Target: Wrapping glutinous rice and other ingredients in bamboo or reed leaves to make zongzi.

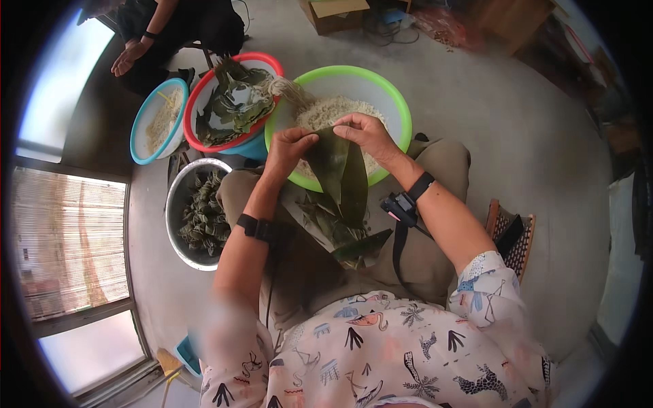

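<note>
Between my two hands hang broad dark-green leaves [329, 163], overlapping and held by their upper edge. My left hand [288, 153] pinches the left corner between thumb and fingers. At the other corner my right hand [367, 135] grips the leaves the same way. Behind them stands a green-rimmed basin [403, 107] of white rice [342, 109], partly hidden by the leaves and hands. Below, more loose leaves [331, 229] lie between my knees.
Left of the green-rimmed basin, a red-rimmed basin [190, 120] holds leaves and string [283, 89]. A blue-rimmed basin [133, 132] holds rice. A metal basin [171, 224] contains wrapped, tied leaf dumplings [204, 214]. Another person [189, 25] sits at the upper left; a cardboard box [334, 18] lies beyond.
</note>
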`<state>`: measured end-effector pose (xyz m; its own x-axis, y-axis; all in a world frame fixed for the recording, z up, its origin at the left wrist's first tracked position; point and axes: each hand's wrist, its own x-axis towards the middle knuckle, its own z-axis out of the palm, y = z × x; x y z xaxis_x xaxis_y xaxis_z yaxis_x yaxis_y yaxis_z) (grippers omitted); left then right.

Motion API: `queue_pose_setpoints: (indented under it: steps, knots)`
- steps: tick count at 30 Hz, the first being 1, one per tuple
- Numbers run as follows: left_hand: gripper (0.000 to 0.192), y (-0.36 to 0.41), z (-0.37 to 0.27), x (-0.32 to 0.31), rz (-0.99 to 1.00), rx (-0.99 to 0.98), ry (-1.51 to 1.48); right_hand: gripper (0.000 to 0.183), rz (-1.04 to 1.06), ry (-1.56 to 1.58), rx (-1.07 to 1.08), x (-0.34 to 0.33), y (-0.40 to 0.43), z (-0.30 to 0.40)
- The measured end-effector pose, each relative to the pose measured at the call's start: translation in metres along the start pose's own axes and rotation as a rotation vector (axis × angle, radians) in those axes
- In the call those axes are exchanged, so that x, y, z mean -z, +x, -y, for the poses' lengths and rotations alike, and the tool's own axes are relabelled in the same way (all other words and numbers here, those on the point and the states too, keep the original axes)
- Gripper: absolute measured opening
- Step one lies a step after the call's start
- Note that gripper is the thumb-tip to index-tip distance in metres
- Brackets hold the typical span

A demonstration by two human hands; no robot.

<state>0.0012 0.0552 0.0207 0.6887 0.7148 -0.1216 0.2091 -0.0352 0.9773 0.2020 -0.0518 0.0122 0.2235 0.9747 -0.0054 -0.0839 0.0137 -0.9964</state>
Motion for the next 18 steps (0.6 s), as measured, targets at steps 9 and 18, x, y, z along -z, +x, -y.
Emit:
queue_pose_setpoints:
  steps: [9, 18]
  knots:
    - [0.022, -0.009, -0.009, -0.021, -0.04, 0.023, 0.041, 0.017, -0.125, -0.169, 0.01, 0.001, -0.005, -0.005]
    - [0.022, 0.006, 0.008, -0.021, -0.173, -0.082, 0.101, 0.022, -0.154, -0.193, 0.044, -0.006, 0.0, -0.011]
